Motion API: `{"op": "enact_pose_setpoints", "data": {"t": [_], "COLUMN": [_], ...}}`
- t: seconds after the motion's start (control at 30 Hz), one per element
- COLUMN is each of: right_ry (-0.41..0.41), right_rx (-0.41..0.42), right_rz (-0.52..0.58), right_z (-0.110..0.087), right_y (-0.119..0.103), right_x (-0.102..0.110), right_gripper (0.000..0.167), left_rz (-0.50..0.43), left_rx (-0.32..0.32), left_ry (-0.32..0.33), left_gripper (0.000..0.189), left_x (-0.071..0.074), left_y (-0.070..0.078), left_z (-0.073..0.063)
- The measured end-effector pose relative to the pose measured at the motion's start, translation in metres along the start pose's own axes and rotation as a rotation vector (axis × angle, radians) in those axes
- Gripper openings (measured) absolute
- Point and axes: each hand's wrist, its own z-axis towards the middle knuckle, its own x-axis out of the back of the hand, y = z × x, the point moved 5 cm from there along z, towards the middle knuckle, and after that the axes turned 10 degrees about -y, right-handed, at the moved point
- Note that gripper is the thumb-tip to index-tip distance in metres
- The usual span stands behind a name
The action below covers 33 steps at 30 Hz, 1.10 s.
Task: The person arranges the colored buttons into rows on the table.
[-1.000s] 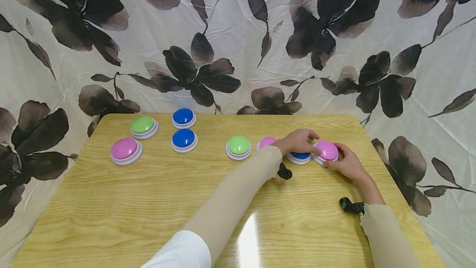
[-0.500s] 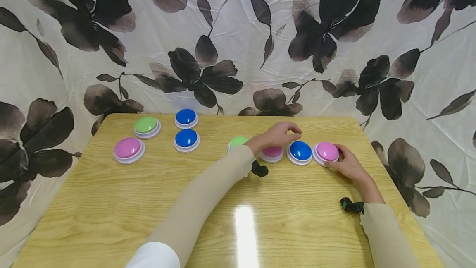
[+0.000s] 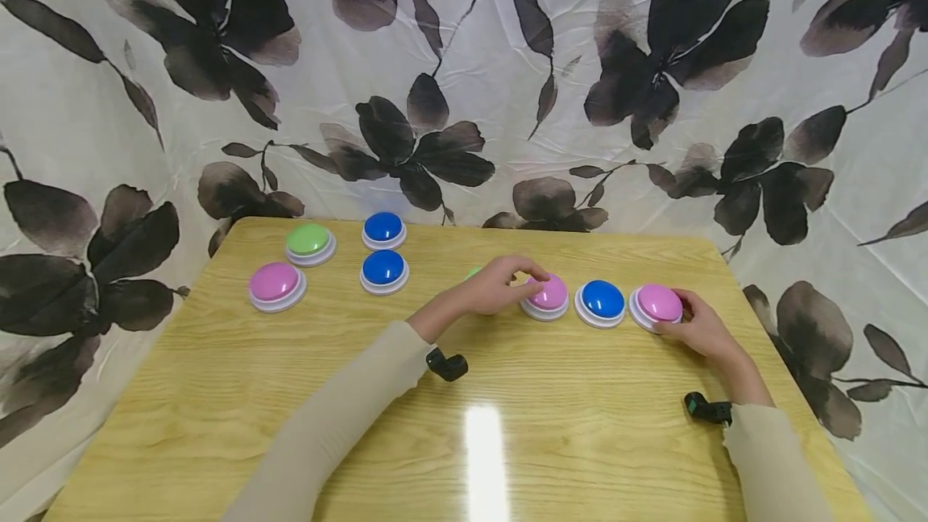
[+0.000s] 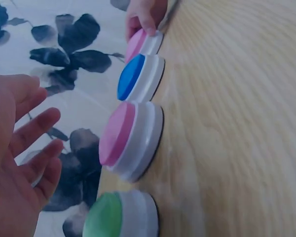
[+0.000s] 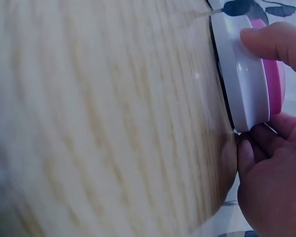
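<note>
A pink push button (image 3: 658, 301) with a white round base sits at the right end of a row. My right hand (image 3: 706, 332) grips it, thumb on the white base and fingers round its right side. Beside it in the row stand a blue button (image 3: 603, 298) and another pink button (image 3: 548, 295). My left hand (image 3: 495, 287) hovers over the row's left end, fingers relaxed and holding nothing. It mostly hides a green button (image 4: 104, 217), which shows at the bottom of the left wrist view. There, the left hand is apart from the buttons.
Toward the back left of the wooden table (image 3: 580, 425) are a green button (image 3: 308, 239), a pink button (image 3: 273, 281) and two blue buttons, one far (image 3: 383, 226) and one nearer (image 3: 383, 267). A floral cloth (image 3: 464, 47) hangs behind the table.
My left hand has left the right-end pink button and moved left along the row, uncovering the blue and middle pink buttons. The right hand stays at its button. The head view has shifted slightly.
</note>
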Motion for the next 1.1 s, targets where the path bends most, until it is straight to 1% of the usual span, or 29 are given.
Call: {"op": "enact_pose_setpoints", "data": {"t": [0.1, 0.23, 0.3, 0.37, 0.47, 0.57, 0.7, 0.8, 0.9, 1.1], "right_ry": [-0.003, 0.003, 0.016, 0.046, 0.111, 0.170, 0.200, 0.197, 0.179, 0.125], "right_rx": [0.013, 0.015, 0.016, 0.017, 0.022, 0.032, 0.062, 0.097, 0.158, 0.307], "right_rz": [0.019, 0.037, 0.026, -0.005, -0.060, -0.083, -0.094, -0.115, -0.111, -0.080], "right_z": [0.000, -0.002, -0.004, -0.007, -0.013, -0.018, -0.022, -0.024, -0.024, -0.018], "right_y": [0.001, 0.003, 0.001, -0.004, -0.016, -0.031, -0.054, -0.074, -0.090, -0.119], "right_x": [-0.001, -0.002, -0.002, -0.001, 0.001, 0.001, -0.004, -0.013, -0.028, -0.065], "right_gripper": [0.083, 0.091, 0.093, 0.092, 0.086, 0.076, 0.063, 0.056, 0.050, 0.039], "left_rz": [-0.034, -0.080, -0.088, -0.089, -0.087, -0.095, -0.093, -0.090, -0.079, -0.072], "left_rx": [0.024, 0.056, 0.070, 0.097, 0.127, 0.133, 0.133, 0.149, 0.170, 0.198], "left_ry": [0.001, -0.008, -0.011, -0.006, 0.018, 0.050, 0.097, 0.128, 0.155, 0.234], "left_gripper": [0.029, 0.029, 0.029, 0.027, 0.025, 0.024, 0.023, 0.023, 0.024, 0.024], "left_x": [-0.002, -0.008, -0.010, -0.011, -0.012, -0.011, -0.010, -0.008, -0.006, 0.003], "left_y": [-0.004, -0.013, -0.019, -0.024, -0.033, -0.039, -0.047, -0.050, -0.053, -0.061], "left_z": [-0.026, -0.058, -0.074, -0.089, -0.113, -0.135, -0.163, -0.181, -0.199, -0.234]}}
